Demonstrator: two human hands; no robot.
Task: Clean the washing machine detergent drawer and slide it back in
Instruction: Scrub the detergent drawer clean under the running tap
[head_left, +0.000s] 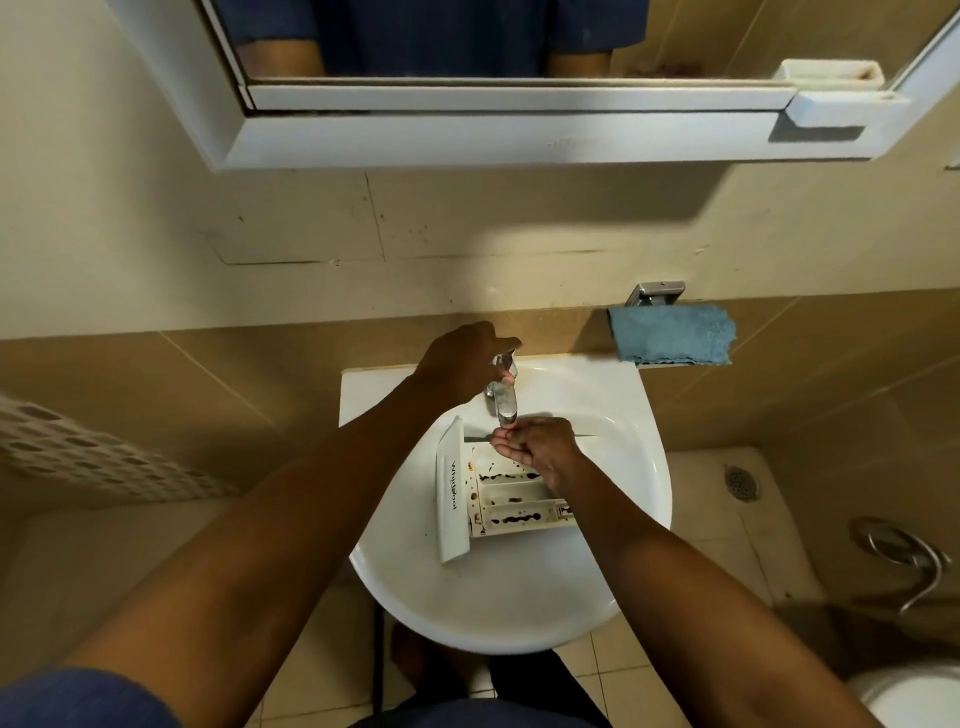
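A white detergent drawer (453, 499) lies in the white sink (405, 582), its front panel to the left, with dark stains in its compartments. My left hand (462, 364) grips the chrome tap (505, 397) at the back of the basin. My right hand (535, 449) is cupped, fingers loosely curled, under the tap's spout and just above the drawer's far end, holding nothing that I can see.
A blue cloth (672, 332) lies on a metal holder on the wall to the right of the sink. A mirror cabinet (467, 130) hangs above. A white perforated basket (78, 457) is at the left, a floor drain (742, 482) and toilet rim (914, 696) at the right.
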